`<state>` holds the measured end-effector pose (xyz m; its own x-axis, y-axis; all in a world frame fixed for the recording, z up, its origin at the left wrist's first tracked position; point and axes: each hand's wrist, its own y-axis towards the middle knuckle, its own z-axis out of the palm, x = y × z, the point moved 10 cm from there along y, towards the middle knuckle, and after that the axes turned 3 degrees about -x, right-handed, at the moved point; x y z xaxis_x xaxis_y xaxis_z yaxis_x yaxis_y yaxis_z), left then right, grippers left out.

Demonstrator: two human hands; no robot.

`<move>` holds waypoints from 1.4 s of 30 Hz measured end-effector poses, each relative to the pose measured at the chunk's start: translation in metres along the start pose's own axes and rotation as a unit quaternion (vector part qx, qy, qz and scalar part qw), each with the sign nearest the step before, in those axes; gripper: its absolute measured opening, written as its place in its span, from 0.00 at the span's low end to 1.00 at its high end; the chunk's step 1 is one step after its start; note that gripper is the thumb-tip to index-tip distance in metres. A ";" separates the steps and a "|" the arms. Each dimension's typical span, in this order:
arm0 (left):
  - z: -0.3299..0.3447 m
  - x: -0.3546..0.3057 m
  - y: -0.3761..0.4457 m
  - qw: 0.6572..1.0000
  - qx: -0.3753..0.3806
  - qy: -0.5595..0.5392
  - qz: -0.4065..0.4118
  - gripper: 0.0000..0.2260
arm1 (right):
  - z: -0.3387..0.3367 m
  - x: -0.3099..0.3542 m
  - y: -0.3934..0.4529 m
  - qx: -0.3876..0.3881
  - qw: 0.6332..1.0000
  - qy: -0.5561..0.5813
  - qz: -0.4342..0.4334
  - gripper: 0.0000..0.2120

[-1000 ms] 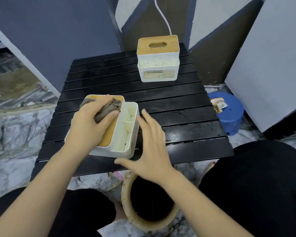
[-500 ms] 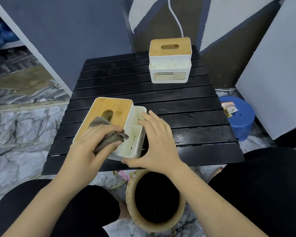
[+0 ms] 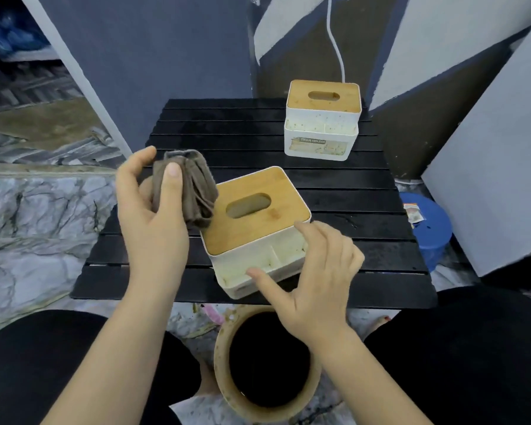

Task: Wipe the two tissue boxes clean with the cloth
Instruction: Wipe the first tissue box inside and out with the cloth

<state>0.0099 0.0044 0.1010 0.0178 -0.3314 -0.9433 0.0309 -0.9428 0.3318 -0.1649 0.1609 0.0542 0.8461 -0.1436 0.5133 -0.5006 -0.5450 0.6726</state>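
The near tissue box (image 3: 258, 228), white with a bamboo lid and open side compartments, sits on the black slatted table (image 3: 365, 207) close to its front edge. My right hand (image 3: 316, 277) touches its right front corner, thumb and fingers on the white wall. My left hand (image 3: 149, 207) holds a crumpled brown cloth (image 3: 190, 188) lifted just left of that box, thumb across the cloth. A second, stained tissue box (image 3: 321, 121) labelled "TISSUE HOLDER" stands at the table's far right.
A round tan bucket (image 3: 224, 363) with a dark inside stands on the floor between my knees, below the table's front edge. A blue stool (image 3: 432, 237) sits to the right of the table. Grey boards lean against the wall at right. A white cable (image 3: 334, 41) hangs behind the far box.
The near box has been turned so its compartments face me and shifted right. My left hand lifted the cloth off the lid to the box's left. My right hand moved to the front corner.
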 end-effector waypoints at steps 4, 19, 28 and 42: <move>0.001 0.029 0.005 0.999 -0.032 0.032 -0.025 0.11 | 0.025 0.008 0.032 0.163 0.980 -0.004 -0.112 0.43; 0.006 0.110 0.028 0.971 0.071 0.083 -0.213 0.10 | 0.063 -0.013 0.035 0.306 0.950 0.024 -0.058 0.53; 0.033 0.077 -0.037 0.985 0.053 -0.101 -0.131 0.15 | 0.052 -0.039 0.053 0.251 0.957 0.136 0.050 0.52; 0.061 0.028 -0.039 0.995 0.078 -0.046 0.038 0.13 | 0.040 -0.062 0.060 0.229 0.944 0.224 0.085 0.52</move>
<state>-0.0519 0.0294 0.0611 -0.0782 -0.3969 -0.9145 -0.1232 -0.9065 0.4039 -0.2400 0.1043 0.0414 0.5469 0.0473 0.8359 -0.4039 -0.8596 0.3129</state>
